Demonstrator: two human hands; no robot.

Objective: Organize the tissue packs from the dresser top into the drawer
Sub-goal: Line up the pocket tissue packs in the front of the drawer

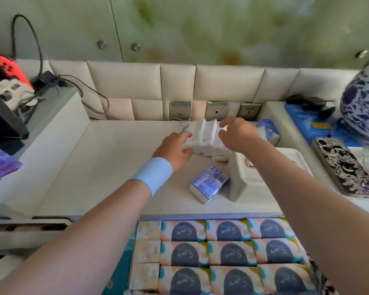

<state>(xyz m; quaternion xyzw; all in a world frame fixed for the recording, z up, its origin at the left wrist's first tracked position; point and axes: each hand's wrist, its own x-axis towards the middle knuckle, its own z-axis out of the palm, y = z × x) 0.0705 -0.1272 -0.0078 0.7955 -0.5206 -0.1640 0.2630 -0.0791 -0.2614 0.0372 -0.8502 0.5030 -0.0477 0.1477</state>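
inspector: state of the hands?

assistant: the left hand point(175, 150) has its fingers curled round the left end of a bundle of white tissue packs point(202, 136), thumb on the near side. the right hand point(237, 135) grips the right end of the same bundle, fingertips pinching the wrapper at the top. a light blue wristband point(156, 173) sits on the left wrist.

inspector: location of the bundle?

assistant: far middle of the bench point(115, 167), just in front of the wall sockets point(216, 110). more white packs lie under it. whether it is lifted clear of them, i cannot tell.

inspector: other packs on the bench?

assistant: two. a blue pack point(209, 184) lies near of the hands, touching the left side of a white box point(239, 184). a second blue pack point(268, 130) lies just right of the right hand.

inspector: the drawer?

assistant: the drawer point(117, 277) is open at the near edge, below both arms. printed packs point(228, 252) with dark ovals fill it in rows of three, and a column of pale packs point(147, 252) stands on their left.

inspector: anything else?

assistant: a patterned phone case point(347, 169) and a blue-and-white vase point(362, 116) on the right; a red controller point(9, 69) far left.
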